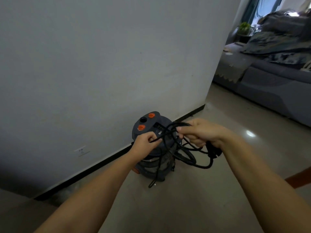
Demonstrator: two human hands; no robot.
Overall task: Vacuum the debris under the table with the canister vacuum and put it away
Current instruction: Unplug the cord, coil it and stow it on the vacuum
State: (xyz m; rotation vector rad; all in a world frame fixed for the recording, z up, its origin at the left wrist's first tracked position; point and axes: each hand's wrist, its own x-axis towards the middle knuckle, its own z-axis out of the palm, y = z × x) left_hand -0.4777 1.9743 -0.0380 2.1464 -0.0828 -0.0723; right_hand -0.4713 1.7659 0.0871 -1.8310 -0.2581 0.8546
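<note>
The canister vacuum (148,121), dark grey with two orange buttons on its lid, stands on the floor against the wall. Its black power cord (190,157) hangs in several loops over the canister's right side. My left hand (146,141) pinches one strand of the cord just above the lid. My right hand (200,132) grips a bundle of cord loops, with the black plug (214,153) hanging below my wrist. A cord end dangles to the floor in front of the canister. The hose is not clearly visible.
A white wall (101,56) with a wall socket (82,150) and black baseboard runs along the left. A grey sofa (269,84) piled with blankets stands at the right rear. A brown wooden edge (299,179) pokes in at right. Glossy tiled floor lies between.
</note>
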